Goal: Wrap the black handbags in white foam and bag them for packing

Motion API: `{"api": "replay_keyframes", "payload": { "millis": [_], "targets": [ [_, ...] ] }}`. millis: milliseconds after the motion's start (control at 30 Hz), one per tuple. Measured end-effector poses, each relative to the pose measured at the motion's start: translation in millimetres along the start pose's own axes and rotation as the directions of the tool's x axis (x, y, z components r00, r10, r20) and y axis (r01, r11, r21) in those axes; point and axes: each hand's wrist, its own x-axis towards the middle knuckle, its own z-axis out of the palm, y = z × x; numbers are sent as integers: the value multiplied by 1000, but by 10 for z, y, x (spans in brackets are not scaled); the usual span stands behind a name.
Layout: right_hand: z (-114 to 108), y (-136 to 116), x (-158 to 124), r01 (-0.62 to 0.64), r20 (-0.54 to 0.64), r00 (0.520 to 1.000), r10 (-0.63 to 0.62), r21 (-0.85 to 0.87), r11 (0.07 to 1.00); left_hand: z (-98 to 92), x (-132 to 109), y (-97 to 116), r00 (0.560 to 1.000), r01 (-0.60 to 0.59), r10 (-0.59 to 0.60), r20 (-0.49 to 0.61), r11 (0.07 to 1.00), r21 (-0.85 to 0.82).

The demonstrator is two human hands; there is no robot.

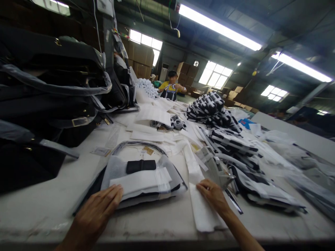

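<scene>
A dark handbag [146, 193] lies flat in front of me, partly covered with white foam sheet, its handle arched away from me. A small black strap piece [140, 166] rests on top. My left hand [98, 207] lies flat with fingers extended on the bag's lower left corner, touching a folded white foam strip [140, 181]. Right of the bag, my right hand [213, 195] pinches the edge of a long white foam strip [201, 214] on the table.
Black bags [47, 83] are piled high at the left. Wrapped black-and-white bags [209, 108] and a tape dispenser [216, 169] stand at the right. Loose foam sheets [153, 116] cover the table's middle. A person [171, 85] works at the far end.
</scene>
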Motion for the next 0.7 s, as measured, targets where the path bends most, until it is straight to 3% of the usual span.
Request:
{"api": "replay_keyframes", "payload": {
  "millis": [233,400,533,700],
  "targets": [
    [-48,-81,-24,-27,53,998,26,5,1000,2,13,7,1000,-1,1,-20,1000,-16],
    [36,-183,-92,46,152,988,-22,-155,987,28,5,-2,999,0,-1,-49,1000,-17],
    [-32,-199,18,-21,110,993,48,-231,973,58,0,-17,998,-16,16,-67,1000,-4],
    [-416,-114,485,-229,-84,973,214,-359,905,100,-40,-32,998,-7,5,-55,1000,-27]
  ]
}}
